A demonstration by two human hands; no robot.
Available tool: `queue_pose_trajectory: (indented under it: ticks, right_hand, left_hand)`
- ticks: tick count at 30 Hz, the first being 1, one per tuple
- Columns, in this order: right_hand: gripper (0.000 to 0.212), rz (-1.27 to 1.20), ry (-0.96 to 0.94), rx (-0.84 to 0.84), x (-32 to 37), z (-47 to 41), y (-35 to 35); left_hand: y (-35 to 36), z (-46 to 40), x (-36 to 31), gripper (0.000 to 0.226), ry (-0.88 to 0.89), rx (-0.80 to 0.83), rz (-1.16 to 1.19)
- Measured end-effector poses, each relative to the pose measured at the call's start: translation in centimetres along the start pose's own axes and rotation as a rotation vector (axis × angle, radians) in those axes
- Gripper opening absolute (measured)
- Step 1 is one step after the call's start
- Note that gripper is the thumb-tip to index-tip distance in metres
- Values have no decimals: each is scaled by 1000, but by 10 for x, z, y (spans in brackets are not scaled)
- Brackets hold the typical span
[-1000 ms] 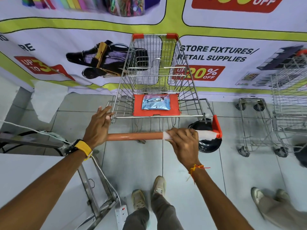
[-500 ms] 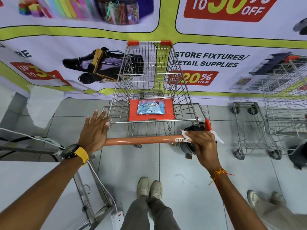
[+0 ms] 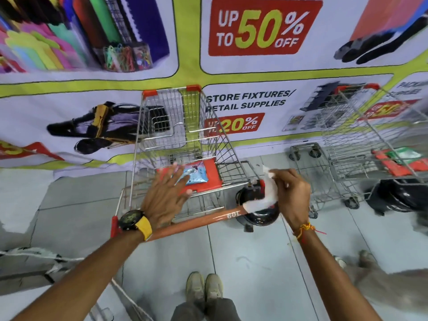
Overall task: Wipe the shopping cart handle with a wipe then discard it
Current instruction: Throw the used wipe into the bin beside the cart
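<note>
The wire shopping cart (image 3: pixel 176 126) stands in front of me against a printed banner. Its orange handle (image 3: pixel 199 222) runs from lower left to upper right. My right hand (image 3: pixel 293 195) holds a white wipe (image 3: pixel 269 194) at the handle's right end, the wipe lifted partly off the bar. My left hand (image 3: pixel 165 198) hovers with spread fingers above the handle's left half, holding nothing. A blue wipe packet (image 3: pixel 194 174) lies on the cart's red seat flap, partly hidden by my left fingers.
A black bin (image 3: pixel 259 213) sits on the tiled floor just behind the handle's right end. A second wire cart (image 3: pixel 361 135) stands at the right with another black bin (image 3: pixel 403 198) under it. Another person's shoes (image 3: pixel 366 258) show at lower right. A metal frame and cable lie at lower left.
My right hand slid the wipe along the handle to its right end and lifted it off. My left hand let go of the handle's left end and rose, fingers spread.
</note>
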State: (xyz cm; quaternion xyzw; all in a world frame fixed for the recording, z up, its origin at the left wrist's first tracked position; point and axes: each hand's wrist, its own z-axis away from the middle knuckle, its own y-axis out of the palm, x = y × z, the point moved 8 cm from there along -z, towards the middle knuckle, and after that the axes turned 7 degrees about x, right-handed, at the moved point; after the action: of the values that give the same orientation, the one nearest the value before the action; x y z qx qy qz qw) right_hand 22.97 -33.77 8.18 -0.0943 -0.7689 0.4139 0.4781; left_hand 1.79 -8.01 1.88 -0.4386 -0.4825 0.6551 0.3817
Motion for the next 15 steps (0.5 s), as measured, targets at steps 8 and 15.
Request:
queue_pose_trajectory:
  ticks: [8, 15]
  right_hand:
    - [35, 136, 352, -25, -58, 27, -45]
    - [17, 234, 498, -98, -95, 54, -67]
  left_hand:
    - [-10, -83, -81, 60, 199, 72, -27]
    - [-3, -129, -145, 64, 340, 131, -68]
